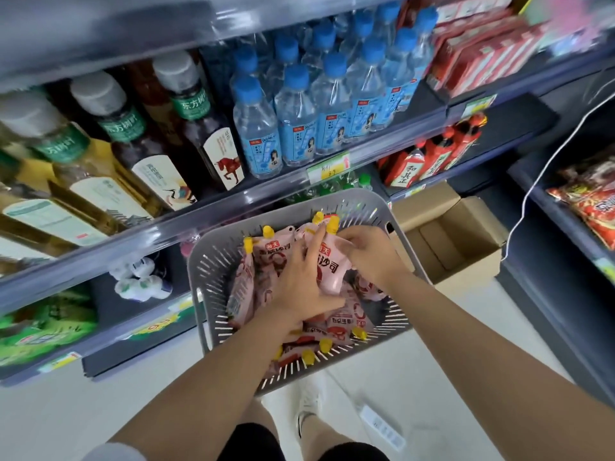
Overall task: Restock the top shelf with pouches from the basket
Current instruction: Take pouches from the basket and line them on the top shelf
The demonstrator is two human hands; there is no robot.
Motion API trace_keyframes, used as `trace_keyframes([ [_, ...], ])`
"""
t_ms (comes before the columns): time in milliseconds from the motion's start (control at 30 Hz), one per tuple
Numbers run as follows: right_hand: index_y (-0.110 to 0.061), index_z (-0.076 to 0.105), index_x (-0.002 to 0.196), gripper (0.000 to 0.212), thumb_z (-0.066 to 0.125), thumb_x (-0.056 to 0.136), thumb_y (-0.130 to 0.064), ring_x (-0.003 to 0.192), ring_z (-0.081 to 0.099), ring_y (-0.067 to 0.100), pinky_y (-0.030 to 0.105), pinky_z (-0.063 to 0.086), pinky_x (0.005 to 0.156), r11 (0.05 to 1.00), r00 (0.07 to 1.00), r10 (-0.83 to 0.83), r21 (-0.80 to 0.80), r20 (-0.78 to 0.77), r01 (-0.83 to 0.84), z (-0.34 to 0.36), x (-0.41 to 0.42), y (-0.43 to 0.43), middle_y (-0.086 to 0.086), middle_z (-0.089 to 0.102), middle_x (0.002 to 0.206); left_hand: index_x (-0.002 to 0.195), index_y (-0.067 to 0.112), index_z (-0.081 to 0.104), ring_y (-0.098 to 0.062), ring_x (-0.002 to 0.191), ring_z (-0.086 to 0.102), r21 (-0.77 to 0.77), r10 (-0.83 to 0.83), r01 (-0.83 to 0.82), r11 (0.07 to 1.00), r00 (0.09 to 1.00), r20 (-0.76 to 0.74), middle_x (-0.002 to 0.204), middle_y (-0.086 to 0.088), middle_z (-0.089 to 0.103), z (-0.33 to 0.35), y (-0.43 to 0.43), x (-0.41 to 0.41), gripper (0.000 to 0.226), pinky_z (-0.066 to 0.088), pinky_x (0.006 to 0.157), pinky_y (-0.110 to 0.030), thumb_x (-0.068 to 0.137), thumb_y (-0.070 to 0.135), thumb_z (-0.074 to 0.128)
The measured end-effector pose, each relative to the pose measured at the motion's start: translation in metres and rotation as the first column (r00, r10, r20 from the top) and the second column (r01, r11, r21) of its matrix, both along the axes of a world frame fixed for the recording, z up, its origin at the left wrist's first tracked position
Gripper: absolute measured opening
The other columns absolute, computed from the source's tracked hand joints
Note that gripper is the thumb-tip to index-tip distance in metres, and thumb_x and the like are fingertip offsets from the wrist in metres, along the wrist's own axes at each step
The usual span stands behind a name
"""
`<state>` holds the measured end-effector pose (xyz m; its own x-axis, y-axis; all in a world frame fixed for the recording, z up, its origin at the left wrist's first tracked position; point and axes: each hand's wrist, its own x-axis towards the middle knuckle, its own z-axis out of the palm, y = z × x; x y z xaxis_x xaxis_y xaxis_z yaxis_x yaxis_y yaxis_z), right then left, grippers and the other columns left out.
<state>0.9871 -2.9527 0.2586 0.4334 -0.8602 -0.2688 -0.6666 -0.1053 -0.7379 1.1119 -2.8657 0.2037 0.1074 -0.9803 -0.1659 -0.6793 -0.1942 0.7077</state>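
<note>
A grey slotted basket stands on the floor in front of the shelves, filled with several pink pouches with yellow caps and red print. Both my hands are inside it. My left hand lies over the pile with fingers spread, gripping a bundle of upright pouches. My right hand closes on the same bundle from the right side. Other pouches lie flat beneath. The top shelf is out of view above the frame.
Shelves ahead hold tea bottles, blue-capped water bottles and red cartons. An open cardboard box sits right of the basket. A rack with snack bags stands at far right. My legs and a white shoe are below.
</note>
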Motion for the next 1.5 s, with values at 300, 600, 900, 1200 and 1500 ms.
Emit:
trace_keyframes([
  [300, -0.013, 0.035, 0.142, 0.061, 0.022, 0.098, -0.053, 0.136, 0.031, 0.036, 0.049, 0.025, 0.108, 0.949, 0.858, -0.302, -0.220, -0.416, 0.227, -0.030, 0.003, 0.025, 0.017, 0.035, 0.147, 0.145, 0.049, -0.014, -0.032, 0.127, 0.032, -0.008, 0.221, -0.225, 0.974, 0.948, 0.230, 0.142, -0.008, 0.019, 0.020, 0.020, 0.012, 0.126, 0.045, 0.093, -0.042, 0.057, 0.053, 0.075],
  [600, -0.006, 0.048, 0.130, 0.041, 0.051, 0.092, -0.021, 0.122, 0.048, 0.034, 0.040, 0.044, 0.092, 0.996, 0.634, -0.085, -0.075, -0.769, 0.042, -0.058, -0.002, 0.014, 0.017, 0.055, 0.128, 0.148, 0.038, -0.016, -0.032, 0.125, 0.035, -0.012, 0.430, -0.445, 0.895, 0.858, 0.282, 0.140, -0.013, 0.029, 0.029, 0.028, 0.043, 0.131, 0.042, 0.096, -0.050, 0.058, 0.057, 0.077],
  [900, -0.002, 0.061, 0.114, 0.027, 0.051, 0.090, -0.008, 0.111, 0.060, 0.031, 0.034, 0.048, 0.086, 0.856, 0.506, 0.403, 0.118, -0.763, -0.504, -0.014, 0.016, -0.024, 0.017, 0.063, 0.118, 0.147, 0.033, -0.001, -0.034, 0.119, 0.040, 0.076, 0.545, -0.575, 0.815, 0.804, 0.236, 0.131, -0.014, 0.033, 0.023, 0.024, 0.062, 0.122, 0.047, 0.084, -0.043, 0.058, 0.054, 0.079],
  [1200, -0.013, 0.038, 0.057, 0.030, 0.044, 0.086, -0.009, 0.067, 0.047, 0.023, 0.030, 0.040, 0.061, 0.615, 0.318, 0.638, 0.215, -0.701, -0.759, 0.030, 0.066, -0.004, 0.000, 0.041, 0.060, 0.141, 0.034, 0.010, -0.035, 0.112, 0.045, 0.088, 0.603, -0.628, 0.773, 0.771, 0.203, 0.123, -0.013, 0.035, 0.022, 0.031, 0.062, 0.116, 0.051, 0.083, -0.048, 0.053, 0.060, 0.082],
  [1500, -0.018, 0.056, 0.126, 0.041, 0.050, 0.088, -0.030, 0.133, 0.028, 0.033, 0.048, 0.025, 0.111, 0.590, 0.459, 0.503, -0.097, -0.732, -0.801, -0.034, 0.077, -0.010, 0.009, 0.030, 0.146, 0.143, 0.031, 0.010, -0.034, 0.109, 0.049, 0.061, 0.637, -0.659, 0.750, 0.744, 0.200, 0.123, -0.012, 0.036, 0.018, 0.036, 0.061, 0.116, 0.050, 0.080, -0.044, 0.056, 0.059, 0.081],
])
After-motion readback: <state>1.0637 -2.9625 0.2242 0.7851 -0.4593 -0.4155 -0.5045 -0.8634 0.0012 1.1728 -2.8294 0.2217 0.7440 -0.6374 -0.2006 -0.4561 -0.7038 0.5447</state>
